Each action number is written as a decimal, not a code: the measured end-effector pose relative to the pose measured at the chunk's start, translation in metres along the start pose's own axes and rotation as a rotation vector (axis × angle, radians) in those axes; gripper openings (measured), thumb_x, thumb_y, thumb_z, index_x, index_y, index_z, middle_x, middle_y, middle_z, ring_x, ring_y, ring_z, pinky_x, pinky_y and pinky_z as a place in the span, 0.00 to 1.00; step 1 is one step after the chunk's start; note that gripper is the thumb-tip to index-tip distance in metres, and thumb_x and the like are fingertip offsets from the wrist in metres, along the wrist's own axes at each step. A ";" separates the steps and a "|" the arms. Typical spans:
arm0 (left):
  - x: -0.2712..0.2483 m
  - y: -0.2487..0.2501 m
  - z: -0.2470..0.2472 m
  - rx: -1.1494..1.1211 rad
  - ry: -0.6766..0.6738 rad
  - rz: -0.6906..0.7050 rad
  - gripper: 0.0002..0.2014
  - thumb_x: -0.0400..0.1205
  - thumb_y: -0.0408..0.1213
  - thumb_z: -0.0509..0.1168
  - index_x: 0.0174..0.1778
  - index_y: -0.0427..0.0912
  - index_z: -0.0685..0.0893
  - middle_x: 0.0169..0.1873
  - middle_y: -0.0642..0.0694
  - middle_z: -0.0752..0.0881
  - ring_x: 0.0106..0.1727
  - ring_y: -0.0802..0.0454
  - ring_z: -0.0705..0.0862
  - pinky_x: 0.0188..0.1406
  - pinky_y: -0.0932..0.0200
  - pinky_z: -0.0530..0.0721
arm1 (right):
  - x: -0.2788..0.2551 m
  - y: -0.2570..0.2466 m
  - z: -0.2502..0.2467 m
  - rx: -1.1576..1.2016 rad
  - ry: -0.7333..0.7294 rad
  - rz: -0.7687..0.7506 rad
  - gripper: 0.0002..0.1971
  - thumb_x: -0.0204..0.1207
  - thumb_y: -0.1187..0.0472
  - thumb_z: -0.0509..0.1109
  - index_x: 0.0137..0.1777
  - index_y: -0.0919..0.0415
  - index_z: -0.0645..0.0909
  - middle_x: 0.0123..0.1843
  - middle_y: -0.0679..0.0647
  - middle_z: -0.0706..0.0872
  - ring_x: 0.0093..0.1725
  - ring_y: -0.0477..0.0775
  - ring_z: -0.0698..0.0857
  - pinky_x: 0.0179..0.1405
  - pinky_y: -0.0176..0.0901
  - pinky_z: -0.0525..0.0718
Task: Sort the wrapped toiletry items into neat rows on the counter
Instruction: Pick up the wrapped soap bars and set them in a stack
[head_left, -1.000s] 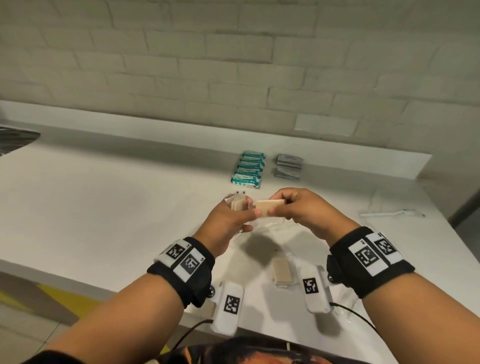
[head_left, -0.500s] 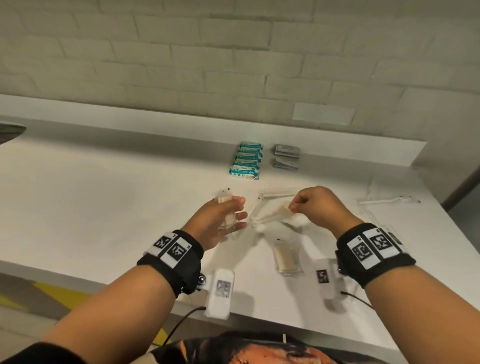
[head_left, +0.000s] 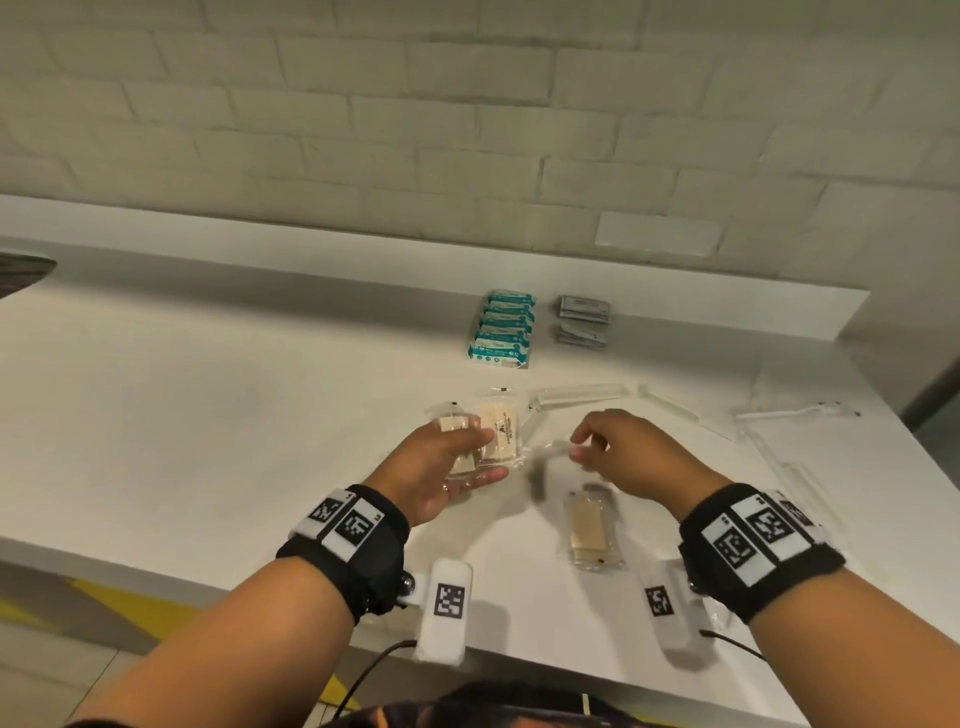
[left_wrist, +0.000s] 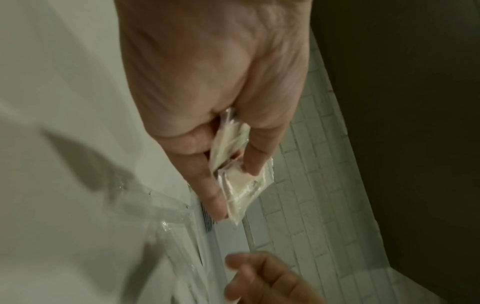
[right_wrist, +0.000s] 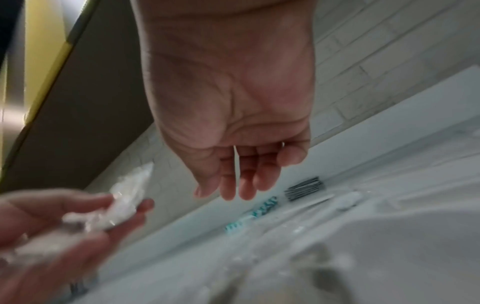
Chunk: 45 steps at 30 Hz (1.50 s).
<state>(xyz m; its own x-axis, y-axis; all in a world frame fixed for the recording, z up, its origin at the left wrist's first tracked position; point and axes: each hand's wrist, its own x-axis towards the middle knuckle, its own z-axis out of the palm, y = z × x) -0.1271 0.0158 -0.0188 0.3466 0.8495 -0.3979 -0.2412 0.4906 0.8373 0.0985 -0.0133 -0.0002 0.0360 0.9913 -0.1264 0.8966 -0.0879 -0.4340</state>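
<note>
My left hand (head_left: 465, 460) holds two clear-wrapped beige packets (head_left: 500, 435) side by side above the white counter (head_left: 208, 415). In the left wrist view the thumb and fingers (left_wrist: 255, 158) pinch these packets (left_wrist: 240, 185). To the right, my right hand (head_left: 597, 449) hovers with relaxed fingers; its wrist view shows the right hand (right_wrist: 233, 185) empty. A third beige packet (head_left: 589, 530) lies on the counter below it. At the back, a row of teal packets (head_left: 503, 330) sits beside a row of grey sachets (head_left: 583, 322).
Several long clear-wrapped items lie behind and right of my hands: one (head_left: 576, 396) just beyond them, one (head_left: 675, 411) slanted, one (head_left: 795, 414) far right. A brick wall (head_left: 467, 130) and raised ledge back the counter. The near edge is close to my wrists.
A second ago both hands held one beige packet between them. My left hand now holds it with the other packet, and my right hand has let go and dropped lower.
</note>
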 end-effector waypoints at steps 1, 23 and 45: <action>-0.001 0.001 0.003 -0.020 -0.022 0.007 0.09 0.79 0.27 0.68 0.54 0.37 0.84 0.42 0.40 0.92 0.44 0.38 0.90 0.58 0.43 0.86 | -0.001 -0.007 -0.003 0.134 0.044 -0.025 0.08 0.78 0.51 0.71 0.52 0.52 0.84 0.49 0.47 0.85 0.42 0.44 0.82 0.40 0.36 0.79; 0.019 0.011 0.028 0.109 -0.062 0.126 0.19 0.76 0.21 0.69 0.59 0.43 0.80 0.38 0.48 0.89 0.41 0.48 0.88 0.47 0.52 0.85 | -0.002 -0.018 -0.017 0.396 0.210 -0.174 0.12 0.77 0.59 0.73 0.60 0.51 0.84 0.53 0.46 0.82 0.46 0.45 0.82 0.46 0.33 0.79; 0.016 0.007 0.020 0.029 -0.105 -0.040 0.12 0.82 0.26 0.53 0.58 0.35 0.77 0.43 0.41 0.83 0.32 0.51 0.82 0.30 0.60 0.79 | -0.001 0.007 0.002 -0.253 -0.260 -0.021 0.09 0.78 0.53 0.70 0.55 0.56 0.84 0.52 0.49 0.83 0.50 0.50 0.80 0.46 0.39 0.77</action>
<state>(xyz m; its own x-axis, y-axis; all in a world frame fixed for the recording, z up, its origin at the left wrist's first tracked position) -0.1052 0.0290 -0.0124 0.4490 0.8034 -0.3912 -0.1994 0.5168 0.8325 0.1037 -0.0148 -0.0050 -0.0683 0.9317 -0.3568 0.9780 -0.0082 -0.2086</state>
